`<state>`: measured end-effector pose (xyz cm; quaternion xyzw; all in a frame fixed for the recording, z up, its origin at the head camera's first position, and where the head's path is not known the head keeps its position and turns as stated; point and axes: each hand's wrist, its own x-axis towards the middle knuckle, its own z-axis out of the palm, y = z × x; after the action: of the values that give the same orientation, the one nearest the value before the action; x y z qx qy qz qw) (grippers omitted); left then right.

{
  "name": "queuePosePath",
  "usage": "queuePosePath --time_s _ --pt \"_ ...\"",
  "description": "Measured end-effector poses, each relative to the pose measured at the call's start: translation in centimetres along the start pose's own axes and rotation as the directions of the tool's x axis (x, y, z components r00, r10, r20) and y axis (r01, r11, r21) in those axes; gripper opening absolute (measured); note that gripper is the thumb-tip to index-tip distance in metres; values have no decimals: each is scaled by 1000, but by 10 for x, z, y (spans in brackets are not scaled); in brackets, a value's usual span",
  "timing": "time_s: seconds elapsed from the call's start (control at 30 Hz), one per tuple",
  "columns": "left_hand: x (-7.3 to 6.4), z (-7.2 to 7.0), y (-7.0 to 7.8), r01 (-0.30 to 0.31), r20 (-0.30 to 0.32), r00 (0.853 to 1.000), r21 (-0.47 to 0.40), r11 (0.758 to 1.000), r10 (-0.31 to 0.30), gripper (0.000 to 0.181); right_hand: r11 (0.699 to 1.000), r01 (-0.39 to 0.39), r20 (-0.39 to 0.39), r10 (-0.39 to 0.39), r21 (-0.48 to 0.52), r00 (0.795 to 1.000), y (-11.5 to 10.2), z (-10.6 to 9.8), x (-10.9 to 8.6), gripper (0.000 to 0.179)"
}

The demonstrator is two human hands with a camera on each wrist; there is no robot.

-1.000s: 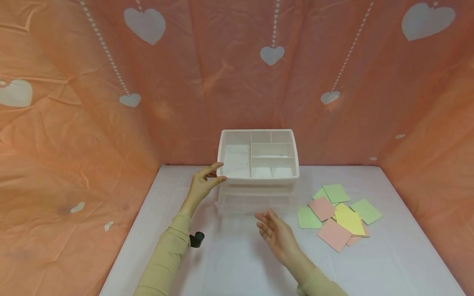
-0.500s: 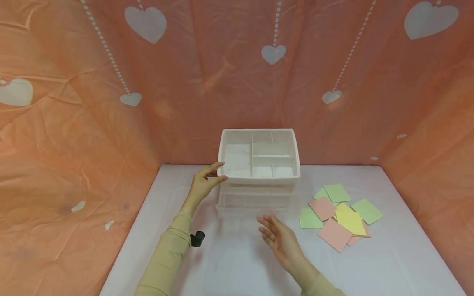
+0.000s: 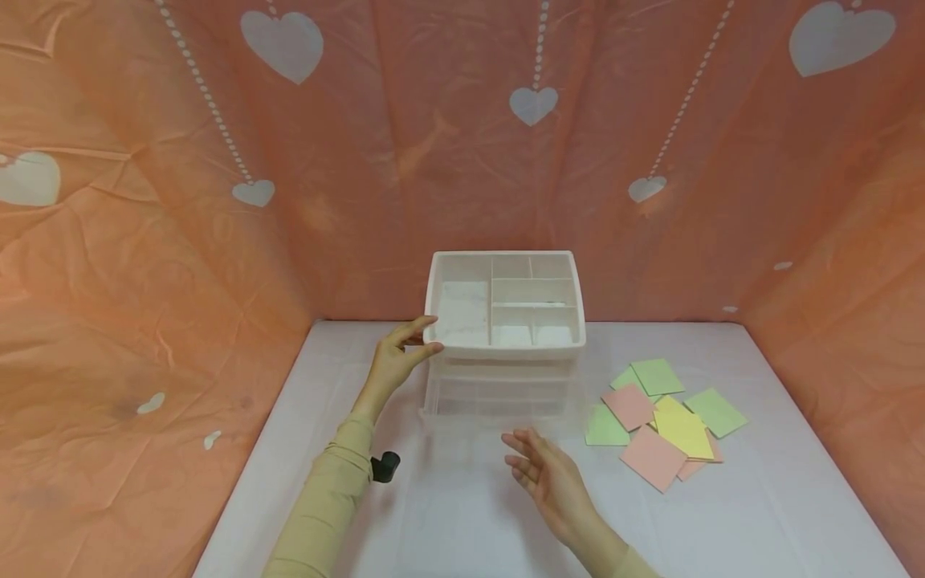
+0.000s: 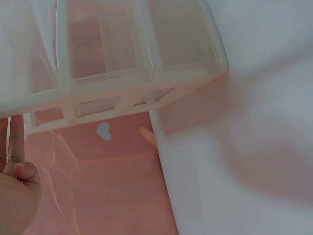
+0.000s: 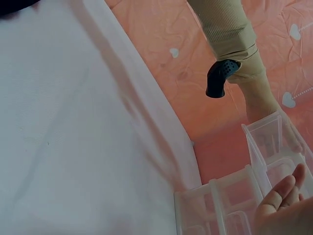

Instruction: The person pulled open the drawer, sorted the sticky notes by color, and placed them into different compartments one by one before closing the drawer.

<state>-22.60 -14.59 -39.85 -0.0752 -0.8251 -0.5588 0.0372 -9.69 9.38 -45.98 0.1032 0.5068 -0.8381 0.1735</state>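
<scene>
A white desktop organizer (image 3: pixel 506 353) with clear drawers stands at the back of the table, its top tray split into compartments. My left hand (image 3: pixel 393 357) holds the tray's front left corner, thumb in front and fingers at the side; in the left wrist view, fingers of the left hand (image 4: pixel 19 196) reach up to the frame. A see-through drawer (image 3: pixel 499 399) sticks out toward me below the tray. At its front lip are the bent fingers of my right hand (image 3: pixel 552 482). The right wrist view shows the right hand (image 5: pixel 286 213) overlapping the pulled-out drawer (image 5: pixel 264 139).
Several square paper notes in green, pink and yellow (image 3: pixel 682 429) lie in a loose pile right of the organizer. A black camera (image 3: pixel 385 466) juts from the left wrist. Orange cloth with white hearts (image 3: pixel 533 106) walls in the white table (image 3: pixel 448 522) on three sides.
The clear drawer has slid farther out toward me, and my right hand has drawn back along with it. My left hand has stayed at the tray's corner.
</scene>
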Motion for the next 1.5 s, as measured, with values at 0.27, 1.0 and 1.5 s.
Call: queuePosePath --time_s 0.27,1.0,1.5 --pt "-2 1 3 -10 -3 1000 -1 1000 10 46 999 2 -4 -3 -41 1000 4 -1 -4 34" --pt "-1 1 2 -17 -22 1000 28 999 18 47 998 -4 76 9 -70 997 11 -9 -11 29" --pt "13 5 -30 -57 -47 997 -7 998 57 48 998 -18 106 24 -63 994 11 -10 -6 31"
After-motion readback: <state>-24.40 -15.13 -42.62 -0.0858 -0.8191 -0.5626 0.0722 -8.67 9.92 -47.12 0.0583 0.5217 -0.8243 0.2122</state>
